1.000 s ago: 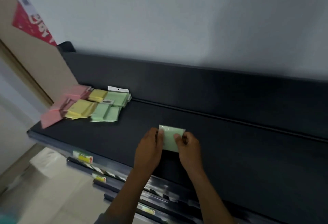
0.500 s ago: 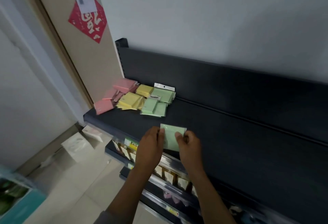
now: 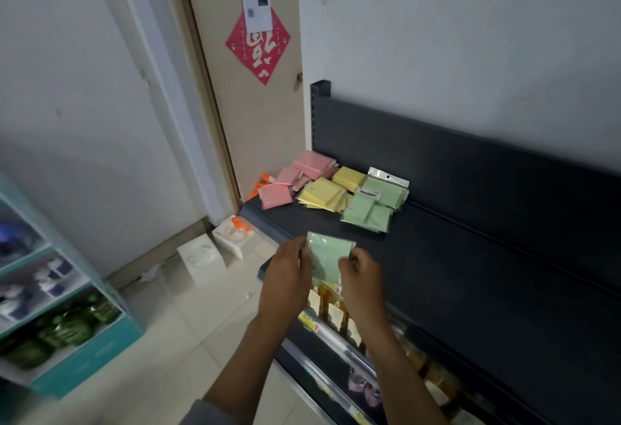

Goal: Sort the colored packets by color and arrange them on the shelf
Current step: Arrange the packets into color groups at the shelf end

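Head view: both hands hold one green packet (image 3: 327, 258) up off the dark shelf (image 3: 470, 273), above its front edge. Left hand (image 3: 285, 276) pinches the packet's left side, right hand (image 3: 361, 278) its right; fingers curled onto it. At the shelf's far left lie pink packets (image 3: 304, 172), yellow packets (image 3: 327, 191) and green packets (image 3: 373, 207), touching and overlapping. Risk: the packet hangs partly past the shelf front, so a loosened pinch would likely drop it onto the lower shelves or floor. Setting it down carelessly could nudge the loose greens into the yellows.
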`<state>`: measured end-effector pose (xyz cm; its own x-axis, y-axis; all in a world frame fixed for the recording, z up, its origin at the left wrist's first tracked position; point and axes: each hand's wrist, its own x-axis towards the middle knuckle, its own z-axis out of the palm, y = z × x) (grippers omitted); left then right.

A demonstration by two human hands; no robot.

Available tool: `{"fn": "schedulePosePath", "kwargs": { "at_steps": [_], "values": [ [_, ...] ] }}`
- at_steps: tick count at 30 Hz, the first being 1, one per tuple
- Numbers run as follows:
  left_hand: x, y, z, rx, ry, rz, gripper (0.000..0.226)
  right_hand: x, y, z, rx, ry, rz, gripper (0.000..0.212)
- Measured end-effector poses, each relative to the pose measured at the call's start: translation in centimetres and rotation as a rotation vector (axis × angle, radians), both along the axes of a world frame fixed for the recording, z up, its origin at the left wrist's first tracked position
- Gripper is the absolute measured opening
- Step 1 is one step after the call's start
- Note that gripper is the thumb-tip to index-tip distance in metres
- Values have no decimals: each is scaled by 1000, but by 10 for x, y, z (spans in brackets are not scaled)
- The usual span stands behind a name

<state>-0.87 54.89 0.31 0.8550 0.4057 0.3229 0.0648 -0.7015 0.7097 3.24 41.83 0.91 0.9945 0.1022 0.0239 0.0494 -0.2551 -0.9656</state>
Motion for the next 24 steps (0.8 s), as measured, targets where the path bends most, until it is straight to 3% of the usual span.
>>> {"fn": "schedulePosePath", "kwargs": {
  "at_steps": [8, 20, 24],
  "values": [
    [7, 39, -2, 33, 32, 48, 30, 14, 43, -9, 61, 54, 71, 9],
    [116, 101, 14, 127, 103, -70, 24, 119, 96, -2, 105, 75, -70, 21],
    [148, 104, 22, 59, 71, -108, 17, 149, 97, 1, 25, 3, -121, 10]
  ]
}}
